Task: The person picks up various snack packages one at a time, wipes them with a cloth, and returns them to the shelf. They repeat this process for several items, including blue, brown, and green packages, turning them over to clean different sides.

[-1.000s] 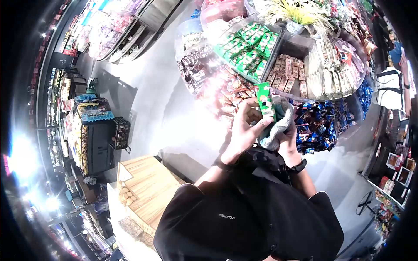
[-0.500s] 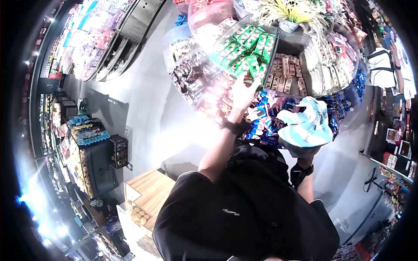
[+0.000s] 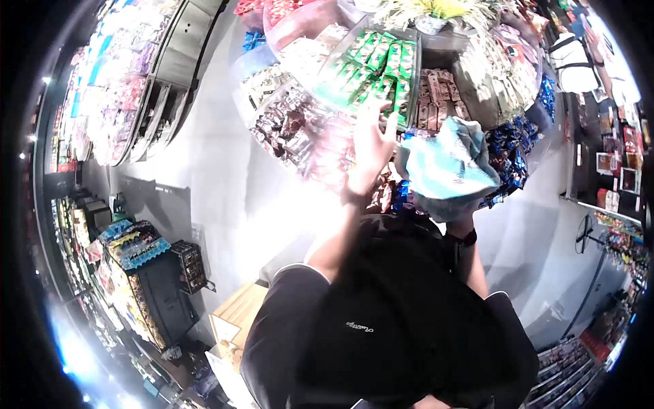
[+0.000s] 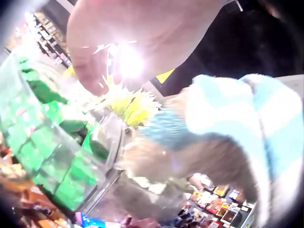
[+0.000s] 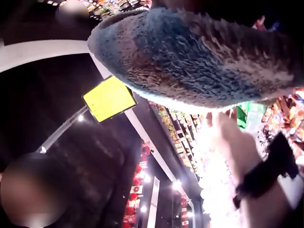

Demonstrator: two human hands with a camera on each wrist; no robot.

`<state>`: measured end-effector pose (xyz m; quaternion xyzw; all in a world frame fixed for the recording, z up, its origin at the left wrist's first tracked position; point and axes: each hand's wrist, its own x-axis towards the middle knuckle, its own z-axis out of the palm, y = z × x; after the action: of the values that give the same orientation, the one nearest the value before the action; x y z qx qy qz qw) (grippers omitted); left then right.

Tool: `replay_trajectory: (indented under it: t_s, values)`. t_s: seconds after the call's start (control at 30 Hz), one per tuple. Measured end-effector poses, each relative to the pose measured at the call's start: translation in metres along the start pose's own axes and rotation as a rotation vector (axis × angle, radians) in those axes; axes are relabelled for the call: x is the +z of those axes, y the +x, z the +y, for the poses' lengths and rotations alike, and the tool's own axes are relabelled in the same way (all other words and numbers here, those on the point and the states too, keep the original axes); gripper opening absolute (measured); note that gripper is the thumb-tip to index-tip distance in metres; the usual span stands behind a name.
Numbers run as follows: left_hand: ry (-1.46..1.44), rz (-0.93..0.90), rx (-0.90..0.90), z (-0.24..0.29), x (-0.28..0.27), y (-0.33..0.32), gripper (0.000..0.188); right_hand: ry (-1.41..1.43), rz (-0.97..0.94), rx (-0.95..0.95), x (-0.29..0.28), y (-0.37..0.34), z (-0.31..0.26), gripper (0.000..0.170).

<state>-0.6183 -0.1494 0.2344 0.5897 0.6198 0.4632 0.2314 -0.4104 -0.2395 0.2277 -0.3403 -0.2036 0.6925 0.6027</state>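
Note:
My left hand point(image 3: 371, 146) reaches up to the front of a clear bin of green-wrapped snack bars point(image 3: 381, 58), its fingers spread at the nearest bars. Nothing shows between its fingers and thumb. In the left wrist view that hand point(image 4: 142, 38) hangs above the green packets point(image 4: 35, 135). A blue-and-white striped fluffy towel point(image 3: 446, 163) is bunched in my right hand point(image 3: 461, 223), which the cloth mostly covers. The towel point(image 5: 185, 61) fills the top of the right wrist view, with my left hand point(image 5: 228, 135) just beyond it.
Beside the green bars, the round display holds brown-wrapped bars point(image 3: 439, 99), pale packets point(image 3: 501, 65) and dark blue sweets point(image 3: 511, 153). A plant point(image 3: 436, 17) stands at its back. A wooden-topped stand point(image 3: 242, 307) is at my left, near a dark crate point(image 3: 189, 266).
My left hand held a green bar near the towel, moved up to the green bin, and no longer shows it. The towel in my right hand swung right, then back left over the blue sweets.

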Motion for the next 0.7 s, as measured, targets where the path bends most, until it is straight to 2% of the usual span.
replay_trajectory:
  t_s: [0.07,0.13,0.17,0.2,0.23,0.27,0.33,0.4,0.47,0.5,0.7]
  values:
    - [-0.326,-0.244,-0.176,0.015,-0.020,-0.019,0.036,0.100,-0.001,0.011,0.017,0.008,-0.001,0.047]
    - [-0.443,-0.489,-0.047,0.044,-0.045,-0.033,0.046,0.157,0.008,-0.002,0.034,0.016,-0.001,0.046]
    - [-0.323,-0.466,0.139,0.047,-0.047,-0.037,0.057,0.172,0.014,-0.016,0.042,0.020,-0.002,0.046]
    - [-0.250,-0.422,0.173,0.052,-0.047,-0.042,0.063,0.152,0.048,-0.044,0.055,0.020,-0.004,0.043]
    - [-0.217,-0.390,0.160,0.057,-0.049,-0.045,0.063,0.076,0.044,-0.031,0.035,0.029,0.003,0.043]
    - [-0.184,-0.359,0.144,0.061,-0.050,-0.048,0.063,-0.020,0.101,-0.067,0.056,0.023,-0.005,0.040]
    - [-0.300,-0.301,0.034,0.063,-0.046,-0.053,0.054,-0.932,-0.004,-0.505,0.055,0.019,-0.006,0.033]
    - [-0.381,-0.255,-0.016,0.059,-0.042,-0.056,0.045,-0.600,0.032,-0.355,0.055,0.025,0.000,0.031]
    - [-0.432,-0.221,-0.008,0.052,-0.038,-0.055,0.035,-0.071,0.050,-0.126,0.054,0.027,-0.002,0.038]
    - [-0.405,-0.240,-0.053,0.056,-0.040,-0.056,0.026,-0.392,-0.012,-0.268,0.046,0.028,0.000,0.037]
    - [-0.505,-0.353,-0.058,0.043,-0.039,-0.048,0.017,-0.484,-0.006,-0.339,0.025,0.034,0.023,0.027]
